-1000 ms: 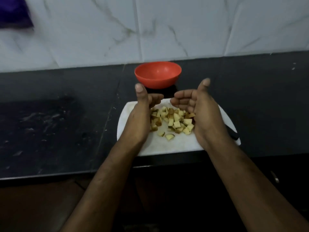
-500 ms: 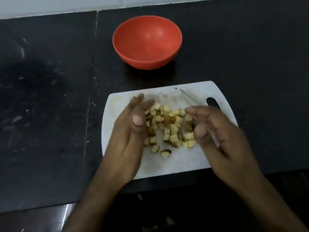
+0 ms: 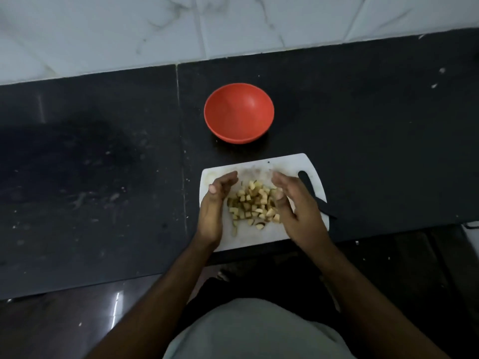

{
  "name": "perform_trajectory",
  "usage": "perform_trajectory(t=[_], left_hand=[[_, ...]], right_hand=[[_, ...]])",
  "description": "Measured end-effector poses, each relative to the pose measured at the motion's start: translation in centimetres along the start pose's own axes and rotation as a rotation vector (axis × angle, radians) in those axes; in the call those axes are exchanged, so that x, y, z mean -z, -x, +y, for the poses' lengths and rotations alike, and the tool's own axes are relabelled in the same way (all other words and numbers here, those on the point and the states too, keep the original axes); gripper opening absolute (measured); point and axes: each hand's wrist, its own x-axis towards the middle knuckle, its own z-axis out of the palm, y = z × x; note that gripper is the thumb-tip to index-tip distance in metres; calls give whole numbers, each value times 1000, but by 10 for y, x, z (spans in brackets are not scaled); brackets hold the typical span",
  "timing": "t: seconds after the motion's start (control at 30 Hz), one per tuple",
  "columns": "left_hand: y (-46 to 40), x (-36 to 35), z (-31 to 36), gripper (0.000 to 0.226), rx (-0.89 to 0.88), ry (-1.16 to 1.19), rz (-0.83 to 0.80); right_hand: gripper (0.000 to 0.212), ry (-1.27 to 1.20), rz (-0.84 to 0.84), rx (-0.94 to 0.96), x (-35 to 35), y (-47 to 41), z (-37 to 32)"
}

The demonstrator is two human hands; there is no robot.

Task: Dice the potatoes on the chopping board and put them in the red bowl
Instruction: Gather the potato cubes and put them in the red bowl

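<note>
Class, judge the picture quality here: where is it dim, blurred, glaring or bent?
Head view: dim overall, the black counter nearly featureless; both hands, left and right, slightly motion-blurred over the diced potatoes; a small glare streak on the floor; the counter's edges bow from wide-angle distortion.

The bowl (image 3: 238,113) is bright orange-red, inside and out. The chopping board (image 3: 285,165) is white with faint yellowish smudges. The potato pieces (image 3: 252,204) are pale yellow, some with brown skin edges. The knife handle (image 3: 315,196) is black. The counter (image 3: 90,164) is black with small white specks (and a few grey smears). The wall tiles (image 3: 155,27) are white with thin grey marble lines.
</note>
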Motion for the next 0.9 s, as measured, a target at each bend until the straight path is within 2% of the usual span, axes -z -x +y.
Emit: perform_trajectory(t=[0.07,0.1,0.17,0.23,0.3,0.43,0.57,0.67,0.8,0.87,0.9], left_hand=[[0,8,0,51,-13,-150,-44],[-2,12,1,50,-37,-263,-102],[-2,26,-1,68,-181,-570,-241],[-1,38,-7,90,-226,-797,-334],[3,45,-10,95,-190,-897,-293],[7,38,-7,74,-48,-752,-167],[4,23,1,60,-32,-700,-89],[6,19,6,55,-1,-649,-33],[14,18,8,40,72,-509,70],[15,25,8,42,47,-528,66],[14,32,7,51,26,-593,22]], right_hand=[[42,99,-71,-29,10,3,13],[46,159,-157,-53,14,6,20],[58,283,-305,-63,19,8,28],[70,292,-363,-85,17,8,29],[75,253,-394,-116,10,5,26],[62,328,-375,-43,0,-12,19],[47,328,-395,34,9,-28,16],[49,246,-352,1,22,-33,10],[50,119,-420,-86,29,-38,7],[47,63,-366,-94,29,-43,6],[48,52,-317,-105,29,-44,5]])
